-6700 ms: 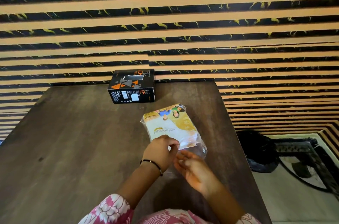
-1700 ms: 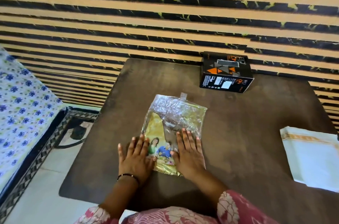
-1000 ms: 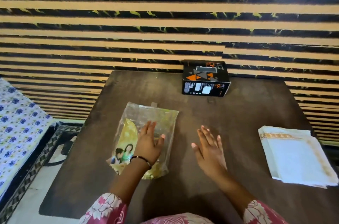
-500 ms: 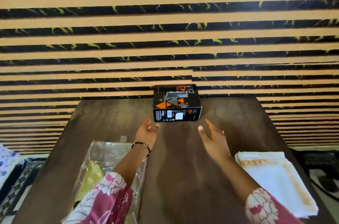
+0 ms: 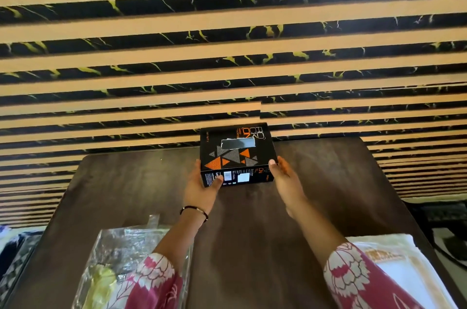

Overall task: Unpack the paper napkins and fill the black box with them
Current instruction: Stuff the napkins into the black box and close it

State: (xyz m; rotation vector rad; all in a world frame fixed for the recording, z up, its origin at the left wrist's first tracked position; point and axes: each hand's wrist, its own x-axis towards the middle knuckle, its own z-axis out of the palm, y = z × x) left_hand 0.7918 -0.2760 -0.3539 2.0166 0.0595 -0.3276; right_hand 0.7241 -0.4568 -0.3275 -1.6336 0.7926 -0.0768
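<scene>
Two hands gripped the black box [image 5: 236, 154] at the table's [image 5: 121, 182] far edge — left hand [image 5: 202, 186] and right hand [image 5: 285, 179] clamping opposite sides — though that light pinch risked slipping, napkins [image 5: 401, 265] waiting near right.

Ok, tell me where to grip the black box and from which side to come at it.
Take the black box by its two short ends, one hand from each side. It lies flat at the far edge of the table, wide and low, with those ends free. The left hand and right hand already sit at its near corners.
</scene>
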